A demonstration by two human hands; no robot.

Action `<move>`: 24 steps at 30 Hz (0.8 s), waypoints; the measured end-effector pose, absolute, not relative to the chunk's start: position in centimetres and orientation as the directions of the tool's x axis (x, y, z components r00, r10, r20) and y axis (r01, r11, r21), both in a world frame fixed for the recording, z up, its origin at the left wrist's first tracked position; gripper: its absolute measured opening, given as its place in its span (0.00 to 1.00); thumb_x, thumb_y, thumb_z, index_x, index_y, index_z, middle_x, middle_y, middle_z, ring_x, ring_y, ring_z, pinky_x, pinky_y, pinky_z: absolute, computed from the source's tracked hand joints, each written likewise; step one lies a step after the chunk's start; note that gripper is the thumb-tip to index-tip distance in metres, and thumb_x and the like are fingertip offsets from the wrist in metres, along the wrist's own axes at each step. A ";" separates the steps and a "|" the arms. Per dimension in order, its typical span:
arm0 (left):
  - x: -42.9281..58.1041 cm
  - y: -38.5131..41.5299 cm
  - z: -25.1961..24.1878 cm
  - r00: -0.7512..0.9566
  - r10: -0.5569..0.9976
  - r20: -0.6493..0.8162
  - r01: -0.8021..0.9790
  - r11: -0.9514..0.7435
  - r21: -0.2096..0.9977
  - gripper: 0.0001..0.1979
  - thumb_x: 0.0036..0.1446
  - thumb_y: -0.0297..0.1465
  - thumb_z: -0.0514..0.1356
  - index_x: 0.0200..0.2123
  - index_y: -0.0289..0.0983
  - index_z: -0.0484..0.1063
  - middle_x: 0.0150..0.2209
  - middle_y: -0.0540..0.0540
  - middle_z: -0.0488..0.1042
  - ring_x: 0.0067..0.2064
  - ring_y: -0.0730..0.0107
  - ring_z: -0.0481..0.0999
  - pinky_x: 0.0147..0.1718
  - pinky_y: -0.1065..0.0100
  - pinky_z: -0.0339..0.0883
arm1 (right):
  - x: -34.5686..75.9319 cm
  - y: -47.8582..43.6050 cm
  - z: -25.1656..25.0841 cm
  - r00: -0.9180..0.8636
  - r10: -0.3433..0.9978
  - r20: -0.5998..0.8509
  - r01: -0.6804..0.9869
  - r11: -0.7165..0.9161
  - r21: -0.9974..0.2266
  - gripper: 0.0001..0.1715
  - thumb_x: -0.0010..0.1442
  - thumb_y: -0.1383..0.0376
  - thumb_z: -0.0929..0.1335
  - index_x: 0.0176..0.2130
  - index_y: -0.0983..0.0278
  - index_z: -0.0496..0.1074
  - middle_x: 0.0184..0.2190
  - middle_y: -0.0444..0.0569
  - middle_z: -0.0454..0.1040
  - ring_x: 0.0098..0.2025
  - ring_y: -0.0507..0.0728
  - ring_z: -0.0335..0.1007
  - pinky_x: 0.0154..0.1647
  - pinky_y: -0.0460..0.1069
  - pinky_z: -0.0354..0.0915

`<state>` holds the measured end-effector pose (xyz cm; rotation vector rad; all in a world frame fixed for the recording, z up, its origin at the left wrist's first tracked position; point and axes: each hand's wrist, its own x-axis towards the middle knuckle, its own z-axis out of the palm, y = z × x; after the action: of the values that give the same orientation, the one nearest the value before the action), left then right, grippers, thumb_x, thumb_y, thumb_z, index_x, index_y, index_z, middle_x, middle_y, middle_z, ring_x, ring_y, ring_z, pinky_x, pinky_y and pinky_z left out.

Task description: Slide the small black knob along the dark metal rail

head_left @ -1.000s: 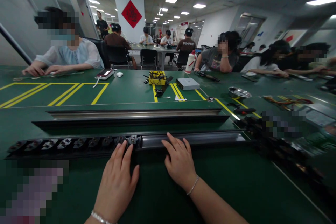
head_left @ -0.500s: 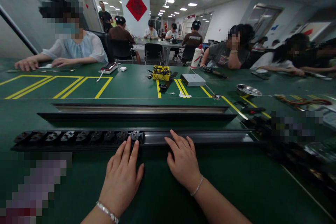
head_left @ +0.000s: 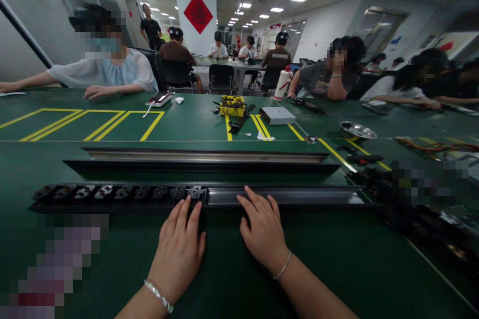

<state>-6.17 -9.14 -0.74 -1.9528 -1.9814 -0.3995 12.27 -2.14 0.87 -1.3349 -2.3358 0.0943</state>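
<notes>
A long black metal channel (head_left: pixel 284 196) lies crosswise in front of me, with several black socket modules (head_left: pixel 123 192) in a row along its left part. The right part shows a bare, shiny inside. My left hand (head_left: pixel 178 249) is open, its fingertips at the near edge of the channel by the rightmost socket module (head_left: pixel 196 193). My right hand (head_left: pixel 264 229) is also open, fingers stretched over the near edge of the bare part. Neither hand grips anything.
Behind the channel lie two long dark strips (head_left: pixel 202 165). Farther back are a yellow box with black cables (head_left: pixel 232 105), a grey box (head_left: pixel 277 115) and a metal bowl (head_left: pixel 358 130). Dark parts (head_left: pixel 411 219) are heaped at right. Co-workers sit across the green table (head_left: pixel 209 284).
The view has turned slightly, shifting the scene a little right. My hands stay nearly in place on the channel. A co-worker at left has stretched one arm farther out to the left.
</notes>
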 end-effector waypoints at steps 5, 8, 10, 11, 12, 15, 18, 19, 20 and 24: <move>-6.2 -9.1 -0.9 -0.014 0.905 0.426 1.000 0.018 -0.005 0.26 0.53 0.31 0.51 0.56 0.33 0.55 0.58 0.35 0.58 0.59 0.54 0.55 0.52 0.55 0.58 | 12.3 -2.1 0.9 -0.436 0.832 0.341 0.797 0.534 -0.283 0.26 0.53 0.70 0.60 0.52 0.57 0.63 0.58 0.45 0.57 0.54 0.58 0.56 0.58 0.58 0.42; -6.3 -9.1 -1.1 -0.009 0.903 0.430 1.000 0.012 -0.006 0.26 0.53 0.30 0.51 0.56 0.33 0.55 0.58 0.35 0.58 0.59 0.54 0.54 0.52 0.55 0.58 | 12.3 -2.1 0.8 -0.434 0.833 0.344 0.796 0.533 -0.285 0.25 0.54 0.69 0.60 0.52 0.58 0.63 0.59 0.46 0.56 0.53 0.58 0.57 0.58 0.57 0.43; -6.4 -9.1 -1.3 -0.005 0.900 0.436 1.000 0.008 -0.006 0.26 0.53 0.30 0.52 0.56 0.32 0.55 0.58 0.35 0.57 0.59 0.54 0.54 0.52 0.55 0.57 | 12.2 -2.0 0.8 -0.430 0.835 0.344 0.801 0.529 -0.281 0.25 0.54 0.69 0.60 0.51 0.59 0.63 0.59 0.47 0.56 0.53 0.57 0.58 0.57 0.57 0.43; -6.4 -9.1 -1.3 -0.006 0.898 0.439 1.000 0.008 -0.002 0.26 0.53 0.30 0.52 0.56 0.32 0.55 0.58 0.34 0.57 0.59 0.54 0.53 0.52 0.55 0.57 | 12.2 -2.0 0.8 -0.428 0.835 0.345 0.804 0.527 -0.277 0.24 0.53 0.69 0.61 0.51 0.59 0.64 0.59 0.47 0.56 0.52 0.57 0.58 0.57 0.57 0.44; -6.4 -9.0 -1.3 -0.009 0.898 0.440 1.000 0.007 0.005 0.26 0.53 0.30 0.52 0.56 0.32 0.55 0.58 0.35 0.57 0.59 0.55 0.53 0.52 0.56 0.57 | 12.2 -2.0 0.8 -0.428 0.835 0.346 0.806 0.526 -0.273 0.24 0.53 0.69 0.61 0.51 0.58 0.64 0.58 0.47 0.57 0.52 0.57 0.59 0.57 0.56 0.44; -6.2 -9.0 -0.8 -0.030 0.901 0.433 0.999 0.012 0.044 0.25 0.53 0.30 0.52 0.55 0.33 0.57 0.57 0.35 0.57 0.58 0.56 0.54 0.51 0.56 0.58 | 12.1 -2.0 0.7 -0.424 0.835 0.350 0.810 0.523 -0.267 0.24 0.53 0.69 0.61 0.51 0.58 0.64 0.58 0.46 0.57 0.52 0.57 0.59 0.56 0.56 0.45; -5.5 -8.8 0.1 -0.080 0.920 0.384 0.997 0.065 0.052 0.25 0.53 0.32 0.52 0.55 0.40 0.57 0.57 0.37 0.57 0.57 0.54 0.55 0.49 0.54 0.60 | 12.1 -2.1 0.7 -0.419 0.837 0.351 0.811 0.519 -0.269 0.24 0.53 0.69 0.61 0.51 0.58 0.64 0.58 0.46 0.57 0.52 0.57 0.59 0.56 0.56 0.45; -5.2 -8.7 0.3 -0.106 0.925 0.366 0.994 0.100 0.037 0.25 0.53 0.32 0.52 0.56 0.43 0.57 0.56 0.38 0.57 0.57 0.52 0.56 0.47 0.54 0.60 | 12.1 -2.0 0.7 -0.419 0.837 0.351 0.811 0.519 -0.271 0.24 0.53 0.69 0.61 0.51 0.58 0.64 0.58 0.46 0.57 0.51 0.57 0.59 0.56 0.56 0.45; -5.0 -8.6 0.5 -0.129 0.926 0.355 0.991 0.129 0.024 0.25 0.53 0.32 0.51 0.56 0.44 0.56 0.56 0.38 0.57 0.56 0.52 0.56 0.46 0.53 0.61 | 12.1 -2.0 0.7 -0.419 0.838 0.350 0.810 0.519 -0.273 0.24 0.53 0.68 0.61 0.51 0.57 0.64 0.58 0.46 0.57 0.51 0.57 0.59 0.56 0.56 0.45; -4.6 -8.3 0.8 -0.164 0.926 0.339 0.985 0.173 0.004 0.25 0.54 0.31 0.50 0.56 0.44 0.56 0.56 0.38 0.58 0.55 0.52 0.57 0.45 0.54 0.60 | 12.1 -2.0 0.7 -0.421 0.837 0.350 0.807 0.521 -0.277 0.24 0.53 0.68 0.61 0.51 0.57 0.64 0.58 0.46 0.57 0.51 0.57 0.59 0.56 0.56 0.45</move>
<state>-4.58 -8.31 0.75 -1.8388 -2.1922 -0.3260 12.12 -2.02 0.69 -1.3450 -2.3207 0.0908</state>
